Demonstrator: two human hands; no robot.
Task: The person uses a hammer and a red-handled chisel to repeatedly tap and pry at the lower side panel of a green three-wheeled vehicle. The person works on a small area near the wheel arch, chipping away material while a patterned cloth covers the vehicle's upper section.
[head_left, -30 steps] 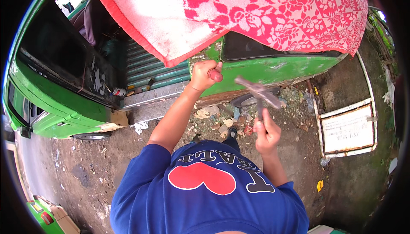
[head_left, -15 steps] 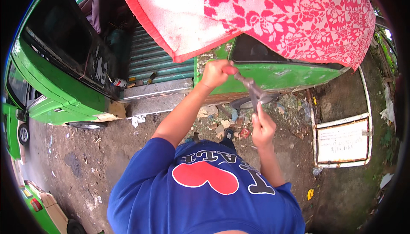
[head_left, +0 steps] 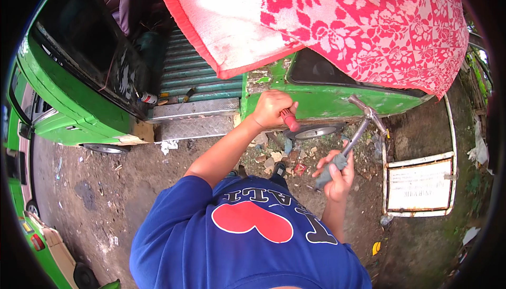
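Note:
In my left hand [head_left: 271, 109], closed beside the green vehicle's side panel [head_left: 321, 96], is a tool with a red handle [head_left: 289, 121]. The handle's butt sticks out toward the lower right; the tool's other end is hidden, so I cannot tell its kind. My right hand [head_left: 338, 181] holds a hammer [head_left: 356, 136] by its grey grip, some fingers loosely spread and the thumb along it. The metal hammer head points up and away, right of the red handle and apart from it. Behind my hands, the panel's paint is chipped near its left edge.
A red and white floral blanket [head_left: 363, 31] drapes over the vehicle. A metal step [head_left: 195, 118] leads to a slatted floor with a spray can [head_left: 148, 98] on it. Rubble [head_left: 276, 156] lies by the wheel. A white framed panel [head_left: 420, 186] stands at the right.
My right hand has swung the hammer head away from the red handle, to the right. My left hand has moved slightly down, and the red handle now angles downward.

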